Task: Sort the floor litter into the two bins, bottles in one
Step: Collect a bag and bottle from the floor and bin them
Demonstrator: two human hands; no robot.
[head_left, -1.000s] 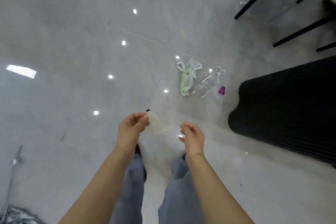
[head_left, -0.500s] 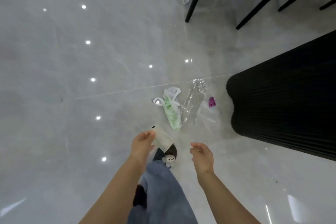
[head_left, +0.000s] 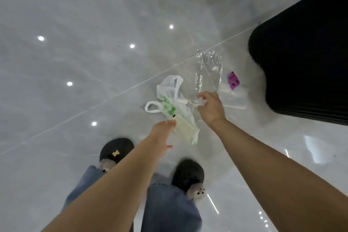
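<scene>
A crushed clear plastic bottle (head_left: 208,69) lies on the grey floor, its neck and white cap pointing toward me. My right hand (head_left: 211,107) reaches down to it, the fingers curled round the neck. My left hand (head_left: 162,135) pinches a pale translucent packet (head_left: 186,128) with a small black corner, held just above a white plastic bag with green print (head_left: 169,94). That bag lies on the floor left of the bottle. A clear flat pouch (head_left: 233,98) with a purple piece (head_left: 233,83) lies right of the bottle.
A large black ribbed object (head_left: 305,52) stands at the right, close to the pouch. My feet in black slippers (head_left: 116,149) are just below the litter. Glossy grey tiles (head_left: 75,62) stretch to the left and far side. No bin is in view.
I have stepped closer and bent over the litter. My right hand went from hanging free to the bottle's neck. My left hand kept the packet and moved forward over the white bag.
</scene>
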